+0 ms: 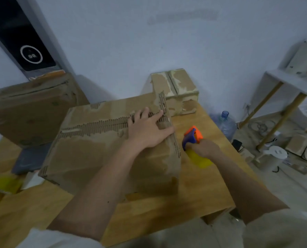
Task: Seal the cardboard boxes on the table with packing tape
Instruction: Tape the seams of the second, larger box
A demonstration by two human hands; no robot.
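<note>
A large worn cardboard box [88,147] lies flat in the middle of the wooden table [193,197], its torn top showing corrugation along the seam. My left hand [147,128] presses flat on the box's top near its right edge, fingers spread. My right hand [202,148] grips a tape dispenser [193,136] with an orange and blue head and a yellow roll, held against the box's right side near the top corner. A smaller cardboard box [177,86] stands behind, at the table's far edge.
Another big box [31,111] leans at the back left against the wall. A dark flat item [29,161] and yellow tape rolls [0,188] lie at the left. A water jug [224,122], white shelf [292,81] and clutter fill the floor to the right.
</note>
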